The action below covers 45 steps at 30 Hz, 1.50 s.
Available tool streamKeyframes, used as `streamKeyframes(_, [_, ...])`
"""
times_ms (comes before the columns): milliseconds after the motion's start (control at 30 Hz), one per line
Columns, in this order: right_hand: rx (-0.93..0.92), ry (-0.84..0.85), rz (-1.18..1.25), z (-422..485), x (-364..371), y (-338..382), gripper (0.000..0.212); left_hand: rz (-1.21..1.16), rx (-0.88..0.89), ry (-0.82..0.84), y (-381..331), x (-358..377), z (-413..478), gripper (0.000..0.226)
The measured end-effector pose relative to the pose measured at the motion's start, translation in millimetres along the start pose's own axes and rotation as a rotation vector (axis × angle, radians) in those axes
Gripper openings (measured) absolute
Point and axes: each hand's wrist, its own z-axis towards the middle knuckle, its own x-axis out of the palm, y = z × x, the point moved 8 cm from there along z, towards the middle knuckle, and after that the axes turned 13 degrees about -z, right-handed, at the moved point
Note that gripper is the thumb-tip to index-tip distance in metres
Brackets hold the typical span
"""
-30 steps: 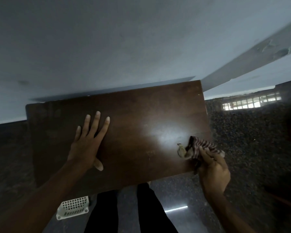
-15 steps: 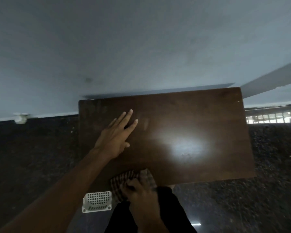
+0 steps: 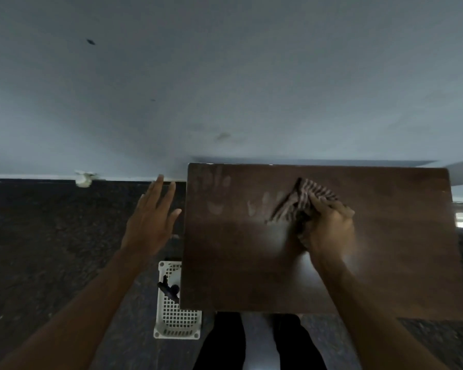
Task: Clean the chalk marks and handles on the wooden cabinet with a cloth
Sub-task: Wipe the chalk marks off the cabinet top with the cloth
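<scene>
I look down on the dark brown top of the wooden cabinet (image 3: pixel 358 276), which stands against a pale wall. My right hand (image 3: pixel 329 225) grips a bunched striped cloth (image 3: pixel 302 201) and presses it onto the cabinet top near its middle back. Faint pale hand-shaped smudges (image 3: pixel 219 193) lie on the wood to the left of the cloth. My left hand (image 3: pixel 150 222) hovers with straight fingers to the left of the cabinet, off the wood and holding nothing. The cabinet's handles are out of sight.
A white plastic basket (image 3: pixel 177 316) with a dark object in it sits on the dark speckled floor (image 3: pixel 51 249) at the cabinet's front left corner. My dark-trousered legs (image 3: pixel 219 343) stand below the front edge. A small white lump (image 3: pixel 84 178) sits at the wall's foot.
My right hand has carried the cloth from the front edge up to the middle back of the top. My left hand has lifted off the wood to the left, leaving handprints. The view shifted left.
</scene>
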Motion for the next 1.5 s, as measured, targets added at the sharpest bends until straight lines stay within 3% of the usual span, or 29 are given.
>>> streamKeyframes(233, [-0.526, 0.136, -0.044, -81, 47, 195, 0.032, -0.052, 0.082, -0.032, -3, -8, 17, 0.053])
streamKeyframes(333, [-0.706, 0.254, -0.098, -129, 73, 229, 0.028, -0.049, 0.139, -0.033, -6, -12, 23, 0.052])
streamKeyframes(433, [-0.851, 0.309, -0.142, -153, 67, 211, 0.034, -0.035, 0.185, -0.027, -4, -14, 27, 0.052])
streamKeyframes(533, [-0.704, 0.261, -0.108, -119, 51, 158, 0.056, -0.026, 0.193, -0.026, 1, -12, 29, 0.049])
streamKeyframes(633, [-0.494, 0.183, -0.167, -70, 39, 123, 0.048, 0.023, 0.245, -0.034, 3, -8, 23, 0.048])
streamKeyframes(833, [-0.259, 0.058, -0.108, -14, 38, 170, 0.052, 0.122, 0.333, -0.025, -3, -5, 20, 0.049])
streamKeyframes(1067, [-0.487, 0.112, -0.086, -40, 53, 233, 0.05, 0.167, 0.455, 0.011, -24, -22, 41, 0.056])
streamKeyframes(1267, [-0.805, 0.224, -0.21, -90, 56, 192, 0.068, 0.153, 0.568, 0.087, -45, -20, 48, 0.065])
streamKeyframes(1400, [-0.604, 0.175, -0.185, -54, 47, 160, 0.048, 0.148, 0.523, 0.157, -42, -9, 50, 0.075])
streamKeyframes(1500, [-0.365, 0.121, -0.105, -29, 43, 170, 0.053, 0.071, 0.463, 0.191, -38, -7, 51, 0.088])
